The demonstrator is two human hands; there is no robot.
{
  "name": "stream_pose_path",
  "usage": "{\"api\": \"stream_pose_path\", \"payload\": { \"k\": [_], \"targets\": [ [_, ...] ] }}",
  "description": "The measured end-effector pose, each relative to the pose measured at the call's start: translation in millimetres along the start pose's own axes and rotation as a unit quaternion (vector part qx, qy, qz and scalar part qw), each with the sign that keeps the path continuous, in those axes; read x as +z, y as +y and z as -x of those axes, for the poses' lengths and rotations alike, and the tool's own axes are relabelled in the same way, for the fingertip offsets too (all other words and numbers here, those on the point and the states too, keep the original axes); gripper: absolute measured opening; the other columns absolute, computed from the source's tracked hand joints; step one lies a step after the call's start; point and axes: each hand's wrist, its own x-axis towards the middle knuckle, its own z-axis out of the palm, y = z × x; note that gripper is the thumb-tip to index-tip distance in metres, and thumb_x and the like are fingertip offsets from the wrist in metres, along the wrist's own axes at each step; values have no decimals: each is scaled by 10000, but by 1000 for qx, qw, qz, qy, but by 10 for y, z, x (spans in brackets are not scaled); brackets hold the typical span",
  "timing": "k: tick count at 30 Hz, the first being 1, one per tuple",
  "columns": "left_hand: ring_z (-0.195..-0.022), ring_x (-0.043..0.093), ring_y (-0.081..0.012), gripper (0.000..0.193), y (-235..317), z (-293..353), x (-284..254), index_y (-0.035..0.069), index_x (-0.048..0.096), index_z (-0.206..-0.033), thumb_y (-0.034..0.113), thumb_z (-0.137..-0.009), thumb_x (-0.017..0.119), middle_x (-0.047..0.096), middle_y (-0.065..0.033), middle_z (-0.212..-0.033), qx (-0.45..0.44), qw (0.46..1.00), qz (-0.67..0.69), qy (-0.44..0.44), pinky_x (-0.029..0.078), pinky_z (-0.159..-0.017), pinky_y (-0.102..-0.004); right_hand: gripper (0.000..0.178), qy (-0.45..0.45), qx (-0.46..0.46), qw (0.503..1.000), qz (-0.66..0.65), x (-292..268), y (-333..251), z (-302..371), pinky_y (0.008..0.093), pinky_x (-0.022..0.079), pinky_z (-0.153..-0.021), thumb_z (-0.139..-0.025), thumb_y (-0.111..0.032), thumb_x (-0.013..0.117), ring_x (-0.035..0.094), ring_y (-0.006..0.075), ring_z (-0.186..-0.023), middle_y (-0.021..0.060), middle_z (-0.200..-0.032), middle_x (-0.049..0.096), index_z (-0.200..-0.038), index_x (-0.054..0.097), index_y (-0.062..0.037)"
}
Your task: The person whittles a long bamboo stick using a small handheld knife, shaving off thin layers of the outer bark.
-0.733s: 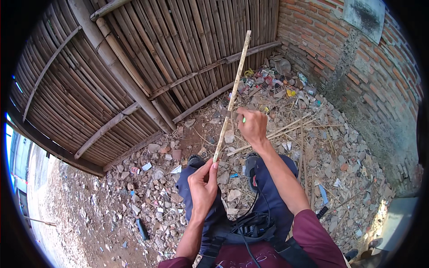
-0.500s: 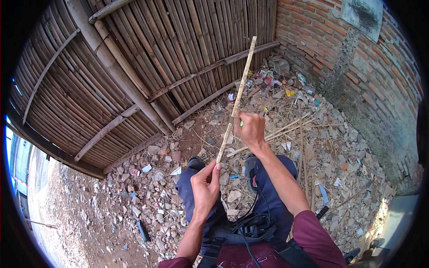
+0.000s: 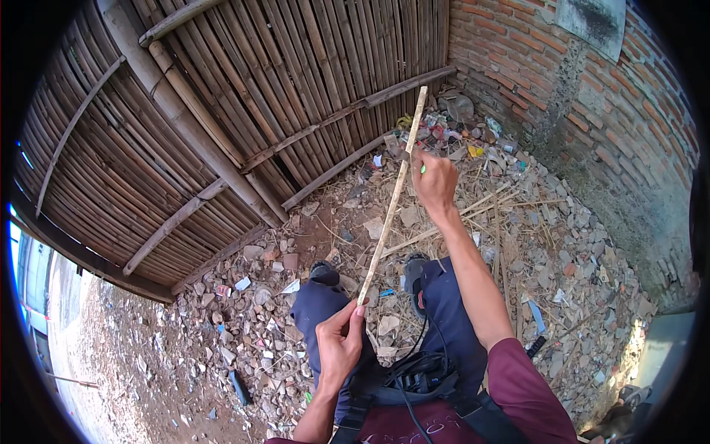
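A long, pale bamboo strip (image 3: 387,224) slants away from me above the ground, its far end leaning a little to the right. Its near end is pinched between the thumb and fingers of my left hand (image 3: 339,346). Farther up, my right hand (image 3: 436,186) is closed round a small knife (image 3: 406,155). A bit of green handle shows at the fist, and the short dark blade lies across the strip, touching it. Most of the handle is hidden in my fingers.
Rubble and litter cover the ground (image 3: 325,222). More thin bamboo strips (image 3: 473,214) lie beyond my right knee. A bamboo slat wall (image 3: 310,81) stands ahead and left, a brick wall (image 3: 510,66) on the right. My shoes (image 3: 416,274) are below the strip.
The bamboo strip and my left hand have come closer to me. My right hand with the knife has moved farther out along the strip, toward its far end.
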Motion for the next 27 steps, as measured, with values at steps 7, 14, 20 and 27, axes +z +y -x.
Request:
{"api": "stream_pose_path", "payload": {
  "k": [7,14,20,27],
  "targets": [
    [-719,525,-36,237,-120,426,-223,-21,781,-1237,118,-1075,678,673,-22,-830,-16,1000,2,-18,402,-620,-245,181,-3,25,994,103,-143,194,-168,425,498,-503,-886,-49,677,722,299,-562,160,-667,735,-923,841,-116],
    [-651,432,-11,242,-177,374,-213,-29,789,-1225,126,-1088,663,601,74,-752,13,1000,0,17,314,-551,-226,122,-42,20,998,47,-5,68,-93,396,485,-488,-894,-64,701,702,268,-542,146,-628,714,-828,799,-97],
    [-687,595,-63,239,-59,377,-251,-62,771,-1212,99,-1050,701,767,-61,-858,31,997,-65,2,443,-594,-261,210,-64,53,996,31,-27,198,-189,493,502,-537,-910,-157,717,689,383,-558,213,-612,668,-753,748,-22],
    [-674,646,-104,232,-79,471,-287,-66,768,-1203,57,-1010,732,764,-162,-813,74,991,-106,33,484,-601,-300,144,-53,40,996,67,64,369,-284,495,530,-564,-910,-132,710,711,389,-607,209,-655,696,-872,782,-14]
  ]
}}
